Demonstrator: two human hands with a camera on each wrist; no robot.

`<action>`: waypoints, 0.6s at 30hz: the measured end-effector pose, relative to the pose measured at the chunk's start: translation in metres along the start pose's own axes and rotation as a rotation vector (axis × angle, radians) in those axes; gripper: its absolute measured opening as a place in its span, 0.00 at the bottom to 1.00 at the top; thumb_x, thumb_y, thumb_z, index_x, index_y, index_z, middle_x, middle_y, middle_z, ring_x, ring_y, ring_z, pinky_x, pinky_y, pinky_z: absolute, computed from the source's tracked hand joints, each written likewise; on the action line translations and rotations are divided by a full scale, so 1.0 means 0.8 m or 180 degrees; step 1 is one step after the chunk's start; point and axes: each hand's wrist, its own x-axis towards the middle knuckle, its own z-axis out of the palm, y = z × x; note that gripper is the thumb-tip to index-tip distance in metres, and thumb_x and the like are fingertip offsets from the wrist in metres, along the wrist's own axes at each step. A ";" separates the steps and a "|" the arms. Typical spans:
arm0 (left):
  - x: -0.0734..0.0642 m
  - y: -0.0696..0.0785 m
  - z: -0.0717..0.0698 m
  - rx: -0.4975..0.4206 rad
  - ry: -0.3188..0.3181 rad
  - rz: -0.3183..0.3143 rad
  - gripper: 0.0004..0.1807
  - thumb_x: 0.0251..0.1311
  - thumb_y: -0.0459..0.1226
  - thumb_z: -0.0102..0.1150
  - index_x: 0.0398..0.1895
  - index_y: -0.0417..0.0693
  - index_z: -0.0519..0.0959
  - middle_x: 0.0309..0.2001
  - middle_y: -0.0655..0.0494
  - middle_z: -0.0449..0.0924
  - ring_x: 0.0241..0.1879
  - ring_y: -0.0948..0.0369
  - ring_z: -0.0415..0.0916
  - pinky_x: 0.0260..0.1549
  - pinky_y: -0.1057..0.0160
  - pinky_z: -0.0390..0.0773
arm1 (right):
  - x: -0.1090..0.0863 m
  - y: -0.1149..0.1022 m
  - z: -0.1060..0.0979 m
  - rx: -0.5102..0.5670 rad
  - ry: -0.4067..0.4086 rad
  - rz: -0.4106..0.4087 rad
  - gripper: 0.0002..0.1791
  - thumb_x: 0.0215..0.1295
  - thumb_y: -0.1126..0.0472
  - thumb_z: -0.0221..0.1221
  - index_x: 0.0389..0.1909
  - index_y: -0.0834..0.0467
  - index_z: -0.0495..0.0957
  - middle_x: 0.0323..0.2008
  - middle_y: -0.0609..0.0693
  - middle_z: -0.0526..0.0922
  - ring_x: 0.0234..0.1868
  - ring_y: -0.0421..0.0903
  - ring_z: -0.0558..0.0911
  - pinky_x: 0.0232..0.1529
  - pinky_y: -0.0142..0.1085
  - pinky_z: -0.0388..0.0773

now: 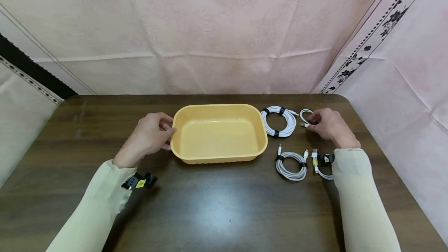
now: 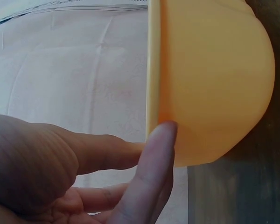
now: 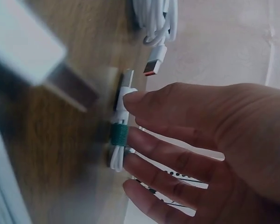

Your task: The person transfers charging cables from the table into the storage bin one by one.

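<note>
My left hand (image 1: 150, 133) holds the left end of a yellow plastic basin (image 1: 218, 160) by its rim, thumb and finger at the edge in the left wrist view. On the right, my right hand (image 1: 329, 125) pinches a short white USB cable (image 1: 305, 111) lying on the table. In the right wrist view the thumb is at its plug, and fingertips touch it near a green tie (image 3: 119, 134). Left of that hand lies a larger white coiled cable (image 1: 289, 121) with black ties.
Nearer the front lie a grey-white coiled cable (image 1: 294, 176) and another USB cable (image 1: 315, 160) with a yellow tie, partly hidden by my right sleeve. The dark wooden table (image 1: 210, 205) meets a pale cloth (image 1: 210, 30) along its back edge.
</note>
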 end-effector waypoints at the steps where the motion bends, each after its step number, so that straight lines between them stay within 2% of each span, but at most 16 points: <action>1: 0.000 0.000 0.000 -0.0005 0.0001 0.0003 0.21 0.74 0.33 0.55 0.66 0.33 0.69 0.47 0.38 0.78 0.32 0.57 0.85 0.38 0.55 0.91 | 0.001 0.001 0.000 -0.0006 0.0004 -0.0004 0.16 0.67 0.62 0.63 0.52 0.67 0.80 0.46 0.65 0.84 0.45 0.57 0.81 0.45 0.50 0.79; 14: -0.001 0.002 0.000 -0.0018 -0.0011 -0.0010 0.21 0.74 0.33 0.54 0.66 0.33 0.69 0.47 0.38 0.77 0.32 0.57 0.85 0.38 0.55 0.91 | 0.004 0.008 0.005 -0.0021 0.0020 -0.0042 0.10 0.68 0.65 0.62 0.46 0.66 0.82 0.41 0.62 0.86 0.43 0.56 0.81 0.44 0.49 0.79; 18: 0.000 0.002 0.001 -0.0036 -0.0003 -0.0004 0.21 0.74 0.33 0.54 0.65 0.33 0.69 0.47 0.37 0.77 0.32 0.57 0.85 0.37 0.55 0.91 | 0.004 0.009 0.006 0.0001 0.0054 -0.0030 0.10 0.68 0.65 0.63 0.45 0.66 0.83 0.40 0.61 0.86 0.41 0.54 0.81 0.41 0.44 0.78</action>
